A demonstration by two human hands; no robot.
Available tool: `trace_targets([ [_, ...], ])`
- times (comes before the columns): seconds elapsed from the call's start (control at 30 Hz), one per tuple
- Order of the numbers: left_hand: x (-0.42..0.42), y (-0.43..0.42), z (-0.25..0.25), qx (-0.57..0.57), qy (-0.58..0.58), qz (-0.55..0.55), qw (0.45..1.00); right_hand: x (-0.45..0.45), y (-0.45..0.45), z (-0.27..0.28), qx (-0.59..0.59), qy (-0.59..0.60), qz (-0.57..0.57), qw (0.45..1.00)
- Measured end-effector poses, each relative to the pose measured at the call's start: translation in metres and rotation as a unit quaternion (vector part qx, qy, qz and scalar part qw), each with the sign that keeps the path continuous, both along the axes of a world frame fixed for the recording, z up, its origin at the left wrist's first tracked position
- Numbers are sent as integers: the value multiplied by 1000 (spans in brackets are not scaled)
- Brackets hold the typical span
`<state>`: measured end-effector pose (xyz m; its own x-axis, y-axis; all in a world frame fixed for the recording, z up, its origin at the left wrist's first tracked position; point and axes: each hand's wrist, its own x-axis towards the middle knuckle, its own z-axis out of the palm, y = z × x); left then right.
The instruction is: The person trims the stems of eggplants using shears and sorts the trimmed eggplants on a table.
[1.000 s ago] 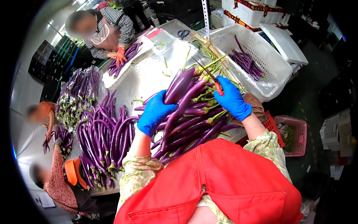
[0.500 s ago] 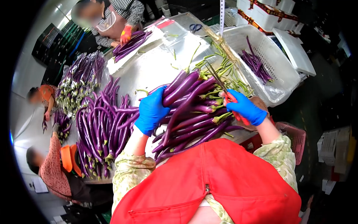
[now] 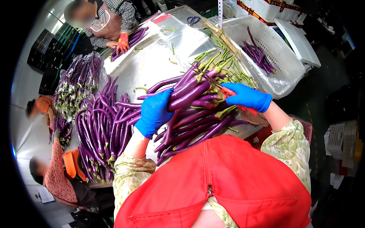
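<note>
My left hand (image 3: 155, 111), in a blue glove, is closed around several long purple eggplants (image 3: 188, 95), their stem ends pointing up and right. My right hand (image 3: 249, 97), also gloved in blue, grips red-handled scissors (image 3: 228, 91); the blades lie against the stem ends of the held eggplants. Under and beside both hands is a pile of loose eggplants (image 3: 197, 125). Cut green stems (image 3: 243, 72) are scattered beyond my right hand. Left of my left hand lies another heap of eggplants (image 3: 102, 125).
Bagged eggplants (image 3: 78, 87) lie at the left of the metal table (image 3: 133, 72). A white crate (image 3: 283, 76) with eggplants stands at the right. Blue-handled scissors (image 3: 193, 20) lie at the far edge. A co-worker (image 3: 110, 22) handles eggplants across the table; two others are at the left.
The held eggplants have gathered into a bunch of several in my left hand. My right hand has brought the scissors, earlier raised beside the pile, down to the stem ends.
</note>
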<state>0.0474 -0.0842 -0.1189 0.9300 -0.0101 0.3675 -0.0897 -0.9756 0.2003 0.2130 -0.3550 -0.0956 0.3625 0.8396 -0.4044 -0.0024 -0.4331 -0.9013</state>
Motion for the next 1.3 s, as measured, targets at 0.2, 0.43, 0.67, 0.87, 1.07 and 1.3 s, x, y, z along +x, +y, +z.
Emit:
trace_targets([
  [0.2, 1, -3, 1, 1, 22, 8, 1000, 3, 6, -49, 91, -128, -12, 987],
  [0.43, -2, -2, -2, -3, 38, 34, 999, -10, 12, -38, 110, -90, -27, 989],
  [0.67, -6, -6, 6, -52, 66, 53, 995, -8, 14, -60, 115, -199, -118, 966],
  [0.87, -24, 28, 9, -343, 34, 155, 926, -28, -3, -30, 198, 72, -174, 962],
  [1.07, -24, 24, 31, -604, 17, 148, 783, -51, 27, -48, 175, 32, -89, 980],
  [1.3, -24, 18, 30, -593, 66, 128, 792, -30, 76, -52, 175, -14, -114, 978],
])
